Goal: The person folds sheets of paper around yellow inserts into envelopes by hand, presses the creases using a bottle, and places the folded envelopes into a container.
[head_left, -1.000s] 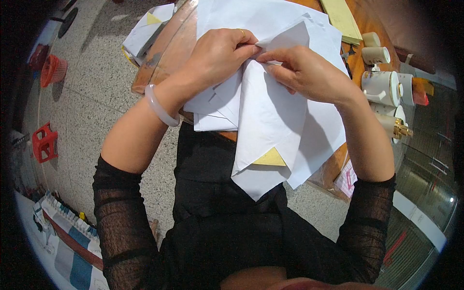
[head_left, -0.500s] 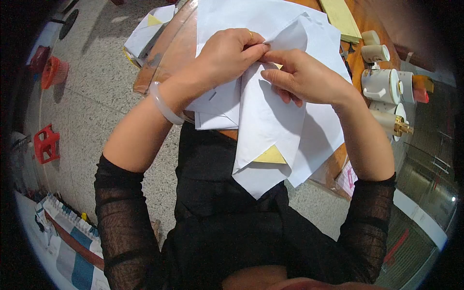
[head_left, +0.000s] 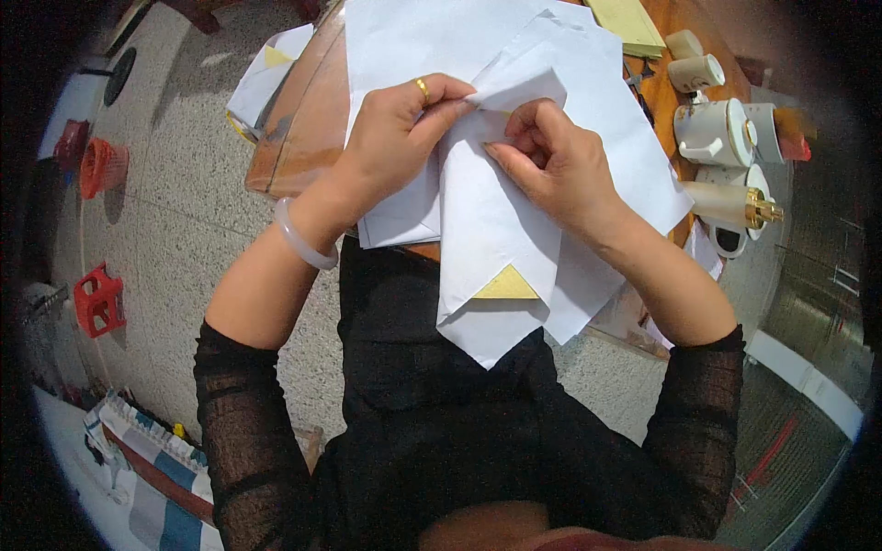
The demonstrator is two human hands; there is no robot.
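Observation:
A folded white paper packet (head_left: 501,216) lies over the table's near edge, its lower point hanging above my lap. A yellow triangle (head_left: 507,283) shows through its lower opening. My left hand (head_left: 409,119) pinches the upper left edge of the packet's paper between thumb and forefinger. My right hand (head_left: 556,165) is just right of it over the packet, fingers curled and thumb tip near the forefinger; whether paper is between them is too small to tell. Large white sheets (head_left: 606,138) lie beneath and behind the packet, and folded white paper (head_left: 400,216) is at its left.
On the wooden table (head_left: 308,119), yellow papers (head_left: 629,26) lie at the top. Cups (head_left: 695,72), a white lidded pot (head_left: 712,133) and a gold-capped bottle (head_left: 730,204) stand at the right. Another white packet (head_left: 269,78) is beyond the left edge. A red stool (head_left: 99,300) stands on the floor.
My right hand has come away from my left hand and its fingers have curled. A flap at the packet's top now shows between the hands. The view has shifted slightly.

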